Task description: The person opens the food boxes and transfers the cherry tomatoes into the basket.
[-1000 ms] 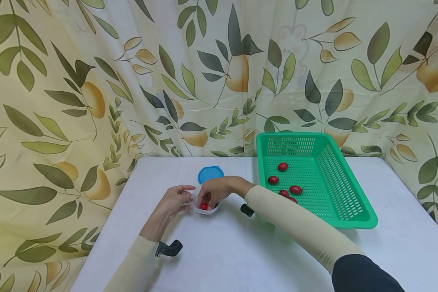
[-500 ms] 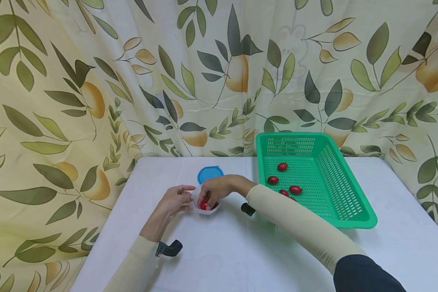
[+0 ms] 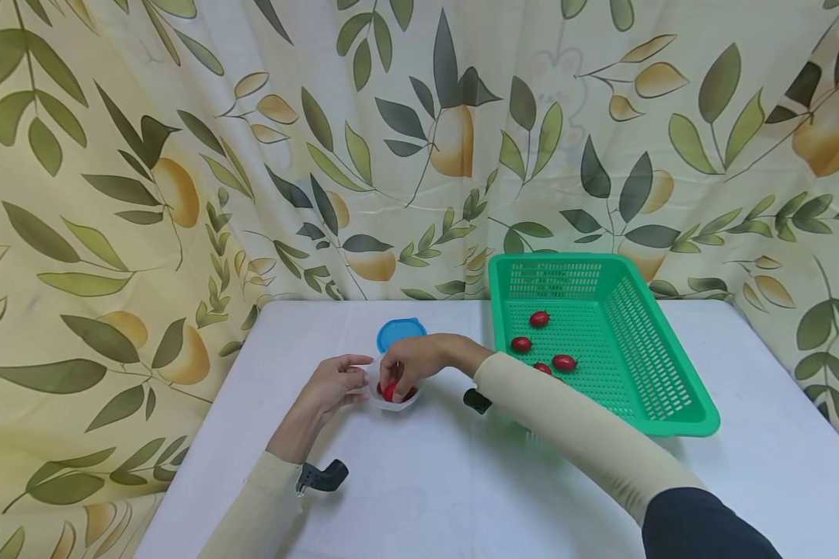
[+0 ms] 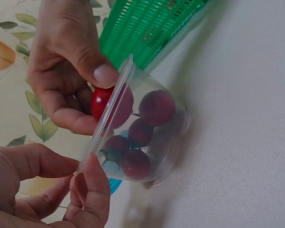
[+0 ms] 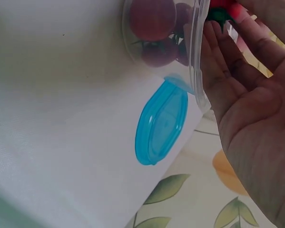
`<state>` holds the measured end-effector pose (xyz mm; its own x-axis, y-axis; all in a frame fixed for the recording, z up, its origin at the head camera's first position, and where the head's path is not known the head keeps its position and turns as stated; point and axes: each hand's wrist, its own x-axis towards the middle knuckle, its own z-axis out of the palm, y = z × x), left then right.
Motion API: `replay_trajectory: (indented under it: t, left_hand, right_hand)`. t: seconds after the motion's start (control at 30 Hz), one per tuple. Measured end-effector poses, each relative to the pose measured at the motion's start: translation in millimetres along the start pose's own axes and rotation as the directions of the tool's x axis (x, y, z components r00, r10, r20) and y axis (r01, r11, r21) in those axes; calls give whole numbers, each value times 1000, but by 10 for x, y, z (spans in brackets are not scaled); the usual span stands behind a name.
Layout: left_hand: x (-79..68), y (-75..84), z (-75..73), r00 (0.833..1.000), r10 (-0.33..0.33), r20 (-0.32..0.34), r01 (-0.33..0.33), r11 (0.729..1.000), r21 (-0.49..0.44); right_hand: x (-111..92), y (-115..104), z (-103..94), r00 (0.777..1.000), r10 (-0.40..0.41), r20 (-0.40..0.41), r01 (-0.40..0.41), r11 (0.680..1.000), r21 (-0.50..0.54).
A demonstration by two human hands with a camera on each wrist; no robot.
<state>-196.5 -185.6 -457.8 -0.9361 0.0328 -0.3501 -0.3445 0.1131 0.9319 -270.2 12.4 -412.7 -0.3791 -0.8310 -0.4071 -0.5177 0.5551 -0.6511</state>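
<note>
My left hand (image 3: 332, 388) pinches the rim of a small clear plastic container (image 4: 124, 76) between thumb and fingers. Several red cherry tomatoes (image 4: 156, 108) lie inside, seen through its wall in both wrist views. At the container's mouth, my right hand (image 3: 412, 363) holds another cherry tomato (image 4: 100, 103) between thumb and fingers. In the left wrist view this tomato overlaps the rim, and the right wrist view shows its green stem end. From the head, the right hand hides part of the container.
A blue lid (image 3: 400, 332) lies on the white table just behind the container. To the right stands a green perforated basket (image 3: 671, 365) with several cherry tomatoes (image 3: 564, 362), partly covered by the right sleeve. A patterned curtain (image 3: 419, 194) hangs behind the table.
The right hand stays at the container, its fingers shifting slightly, and more red shows beneath them. The right sleeve now covers more of the nearest basket tomatoes. The left hand keeps its place.
</note>
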Motion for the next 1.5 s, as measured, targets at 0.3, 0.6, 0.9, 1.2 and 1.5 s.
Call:
replay_trajectory:
  t: [0.3,0.6,0.9,1.2,1.5]
  left_hand:
    - [-7,8,0,1000,0,-4,0,1000,7]
    - [-16,9,11,1000,0,-4,1,1000,6]
    - [-18,8,17,1000,0,-16,1,1000,24]
    - [-16,4,22,1000,-6,-22,7,1000,20]
    - [-25,6,18,1000,-7,-28,8,999,36]
  right_hand:
    - [-41,6,-31,999,-29,-18,29,1000,10]
    - [-131,-47,-57,998,-18,-63,22,998,55]
    - [-228,-44,-116,992,-45,-120,50,998,36]
    - [-350,-45,-165,988,-81,-133,84,996,17]
    - [-506,-52,-267,982,-111,-151,117,993,30]
